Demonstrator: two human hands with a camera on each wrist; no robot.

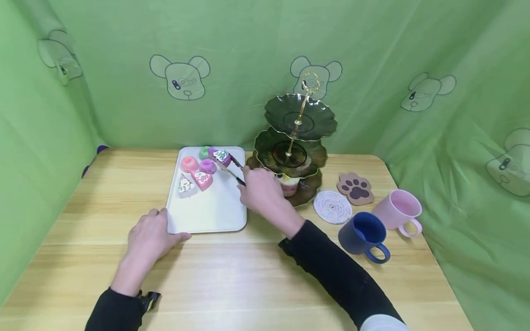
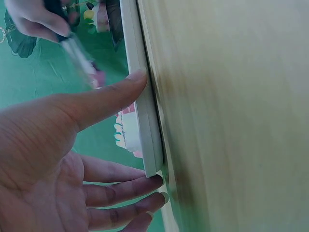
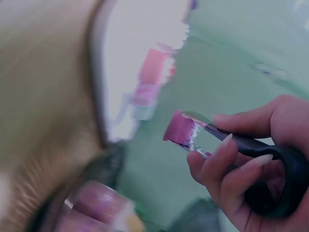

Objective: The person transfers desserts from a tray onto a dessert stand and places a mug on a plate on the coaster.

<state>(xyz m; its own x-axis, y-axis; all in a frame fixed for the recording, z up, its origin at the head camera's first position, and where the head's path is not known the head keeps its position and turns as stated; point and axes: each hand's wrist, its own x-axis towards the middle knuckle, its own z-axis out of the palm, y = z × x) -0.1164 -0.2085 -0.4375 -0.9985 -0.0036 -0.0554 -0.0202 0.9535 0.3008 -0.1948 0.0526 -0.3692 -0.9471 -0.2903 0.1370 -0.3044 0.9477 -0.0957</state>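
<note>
My right hand (image 1: 262, 191) grips black-handled tongs (image 3: 244, 143), whose tips pinch a purple toy cake slice (image 3: 178, 127) with white topping. In the right wrist view that slice hangs apart from the tray. At the near left corner of the white tray (image 1: 207, 216), my left hand (image 1: 150, 234) holds on, thumb along the front rim and fingers at the side. On the tray's far left part lie a pink donut (image 1: 189, 163), a purple donut (image 1: 207, 166), a partly hidden green donut (image 1: 204, 152), a pink cake slice (image 1: 202, 180) and a white cake slice (image 1: 187, 186).
Right of the tray stands a three-tier dark stand (image 1: 301, 117) with gold rims; a pink cake (image 1: 289, 186) sits on its lowest tier. Farther right are a round coaster (image 1: 332, 207), a paw coaster (image 1: 355, 188), a blue mug (image 1: 360, 234) and a pink mug (image 1: 397, 209).
</note>
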